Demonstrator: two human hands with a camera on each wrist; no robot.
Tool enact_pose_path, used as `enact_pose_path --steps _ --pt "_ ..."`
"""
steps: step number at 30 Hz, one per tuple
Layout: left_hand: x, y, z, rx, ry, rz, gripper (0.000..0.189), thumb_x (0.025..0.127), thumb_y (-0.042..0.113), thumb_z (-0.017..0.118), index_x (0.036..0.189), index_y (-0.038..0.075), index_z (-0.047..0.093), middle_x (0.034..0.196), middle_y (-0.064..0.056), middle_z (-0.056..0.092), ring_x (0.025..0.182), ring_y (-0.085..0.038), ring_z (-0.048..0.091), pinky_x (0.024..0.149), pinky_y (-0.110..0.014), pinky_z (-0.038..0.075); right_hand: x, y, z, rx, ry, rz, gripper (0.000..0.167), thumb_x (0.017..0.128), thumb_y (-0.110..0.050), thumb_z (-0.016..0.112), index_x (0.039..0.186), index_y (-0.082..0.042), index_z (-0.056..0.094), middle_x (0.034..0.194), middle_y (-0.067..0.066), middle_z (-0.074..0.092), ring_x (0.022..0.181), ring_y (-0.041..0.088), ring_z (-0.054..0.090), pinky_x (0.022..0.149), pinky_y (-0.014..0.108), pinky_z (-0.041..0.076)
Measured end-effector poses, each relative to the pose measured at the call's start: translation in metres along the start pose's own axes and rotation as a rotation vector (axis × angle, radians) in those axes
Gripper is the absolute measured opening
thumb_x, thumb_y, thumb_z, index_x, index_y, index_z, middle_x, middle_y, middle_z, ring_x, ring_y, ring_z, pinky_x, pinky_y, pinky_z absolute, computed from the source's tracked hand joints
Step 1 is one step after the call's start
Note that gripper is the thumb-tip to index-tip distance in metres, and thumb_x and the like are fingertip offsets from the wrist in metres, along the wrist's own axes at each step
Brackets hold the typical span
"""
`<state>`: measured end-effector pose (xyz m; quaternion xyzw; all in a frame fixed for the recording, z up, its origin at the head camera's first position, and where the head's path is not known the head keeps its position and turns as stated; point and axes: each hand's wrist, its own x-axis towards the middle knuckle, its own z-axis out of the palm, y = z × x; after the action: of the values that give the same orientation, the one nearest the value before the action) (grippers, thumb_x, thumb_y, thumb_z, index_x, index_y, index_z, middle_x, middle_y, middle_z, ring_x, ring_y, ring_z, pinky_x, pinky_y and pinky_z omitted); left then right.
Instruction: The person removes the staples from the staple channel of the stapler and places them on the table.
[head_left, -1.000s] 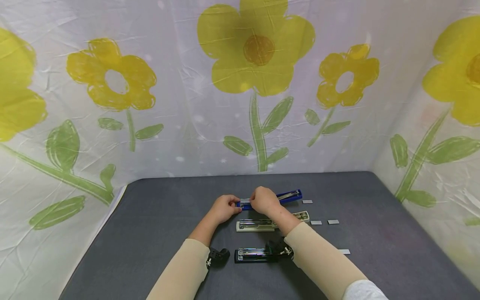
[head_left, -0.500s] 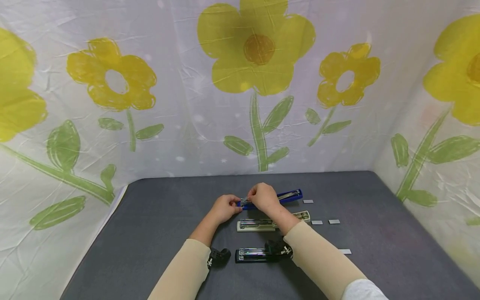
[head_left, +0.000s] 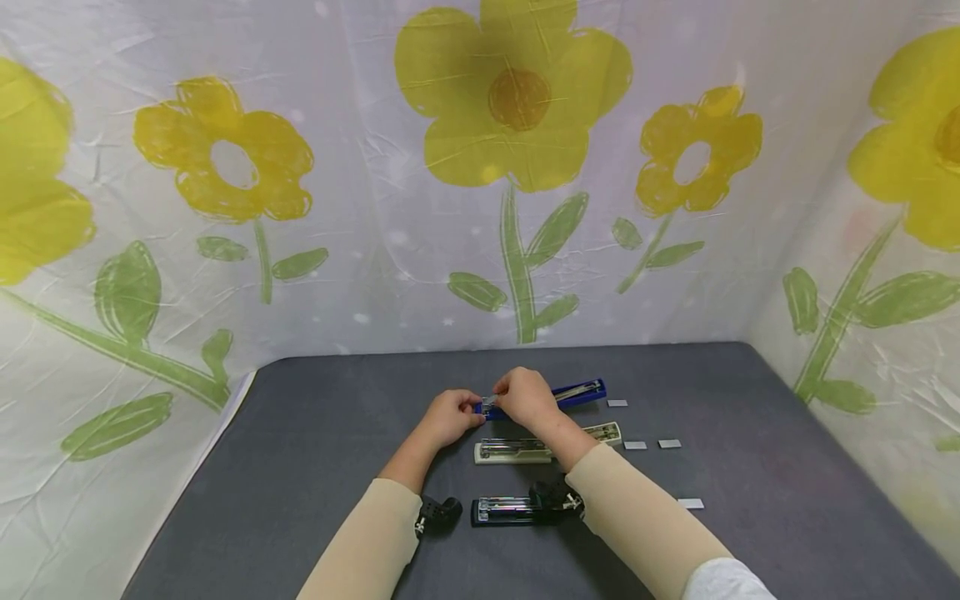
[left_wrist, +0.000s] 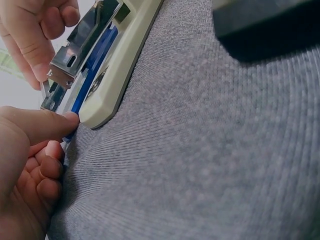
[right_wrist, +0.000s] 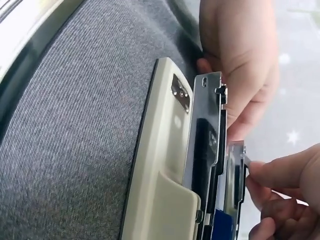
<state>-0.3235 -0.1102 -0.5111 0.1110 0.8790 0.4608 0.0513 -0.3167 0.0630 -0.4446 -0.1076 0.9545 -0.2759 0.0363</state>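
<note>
A blue stapler lies opened out at the back of the table, its top swung back to the right. My left hand grips the left end of its base, thumb on the near side, as the left wrist view shows at the blue tip. My right hand is over the stapler's metal magazine, pinching a small grey staple strip between thumb and finger right at the rail. Most of the strip is hidden by the fingers. In front lies a cream stapler, also opened out.
Nearest me is a black stapler, partly covered by the right wrist camera. Loose staple strips lie to the right: one by the blue stapler, a pair by the cream one, another near the right sleeve. A flowered cloth hangs behind.
My right hand rose slightly off the blue stapler's magazine with the staple strip showing at its fingertips, then settled back a little. The left hand keeps its grip in place.
</note>
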Motion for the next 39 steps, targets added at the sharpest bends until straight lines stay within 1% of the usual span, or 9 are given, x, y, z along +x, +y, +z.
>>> enact_pose_path --steps 4,11,14,17,21,28,33,39 --pt "0.001 0.0 0.001 0.001 0.0 -0.001 0.03 0.092 0.008 0.076 0.119 -0.003 0.072 0.066 0.001 0.05 0.058 -0.013 0.044 0.06 -0.029 0.036 -0.001 0.001 -0.003 0.01 0.005 -0.009 0.016 0.094 -0.011 0.076 0.109 -0.006 0.08 0.104 0.007 0.075 0.089 0.024 0.07 0.075 0.037 0.057" --pt "0.002 -0.002 0.002 0.011 0.005 0.004 0.03 0.091 0.008 0.077 0.118 -0.002 0.072 0.067 0.001 0.05 0.059 -0.013 0.044 0.06 -0.028 0.036 -0.002 0.003 -0.008 0.056 0.015 0.001 0.016 0.094 -0.009 0.075 0.109 -0.007 0.08 0.101 0.006 0.075 0.084 0.021 0.07 0.07 0.035 0.056" --pt "0.002 -0.002 0.002 0.013 0.006 0.001 0.03 0.091 0.008 0.077 0.119 -0.002 0.072 0.067 0.0 0.051 0.059 -0.013 0.044 0.061 -0.029 0.037 -0.001 0.004 -0.01 0.077 0.013 0.001 0.016 0.094 -0.008 0.074 0.109 -0.007 0.079 0.099 0.005 0.075 0.084 0.021 0.07 0.07 0.035 0.055" --pt "0.002 -0.003 0.002 0.01 0.009 -0.002 0.03 0.091 0.008 0.077 0.119 -0.003 0.072 0.068 0.0 0.051 0.06 -0.013 0.045 0.061 -0.03 0.038 -0.001 0.003 -0.013 0.1 0.013 0.013 0.017 0.094 -0.009 0.075 0.11 -0.007 0.079 0.1 0.005 0.075 0.086 0.021 0.069 0.072 0.036 0.056" --pt "0.003 -0.004 0.002 0.008 0.019 0.006 0.029 0.091 0.008 0.078 0.118 -0.003 0.073 0.069 0.0 0.052 0.061 -0.013 0.046 0.062 -0.029 0.038 -0.002 0.001 -0.021 0.128 0.018 0.026 0.018 0.094 -0.011 0.075 0.112 -0.007 0.079 0.105 0.007 0.074 0.09 0.023 0.069 0.076 0.038 0.056" --pt "0.005 -0.005 0.003 0.019 0.031 0.021 0.028 0.09 0.007 0.078 0.116 -0.003 0.073 0.069 0.0 0.052 0.061 -0.013 0.046 0.061 -0.03 0.039 -0.006 0.002 -0.038 0.156 0.034 0.024 0.017 0.096 -0.011 0.074 0.112 -0.006 0.079 0.104 0.007 0.074 0.094 0.025 0.069 0.079 0.039 0.056" --pt "0.004 -0.003 0.004 0.037 0.03 0.016 0.028 0.09 0.007 0.078 0.116 -0.003 0.073 0.068 0.001 0.051 0.06 -0.013 0.045 0.062 -0.03 0.038 -0.012 0.008 -0.051 0.167 0.046 0.025 0.018 0.097 -0.011 0.072 0.113 -0.006 0.078 0.105 0.008 0.074 0.095 0.026 0.069 0.079 0.04 0.055" --pt "0.001 -0.002 0.004 0.041 0.016 0.016 0.03 0.092 0.008 0.077 0.119 -0.003 0.072 0.067 0.001 0.05 0.06 -0.013 0.044 0.063 -0.031 0.038 -0.016 0.021 -0.064 0.2 0.051 0.069 0.021 0.098 -0.01 0.07 0.118 -0.005 0.076 0.11 0.011 0.073 0.1 0.028 0.068 0.081 0.042 0.054"
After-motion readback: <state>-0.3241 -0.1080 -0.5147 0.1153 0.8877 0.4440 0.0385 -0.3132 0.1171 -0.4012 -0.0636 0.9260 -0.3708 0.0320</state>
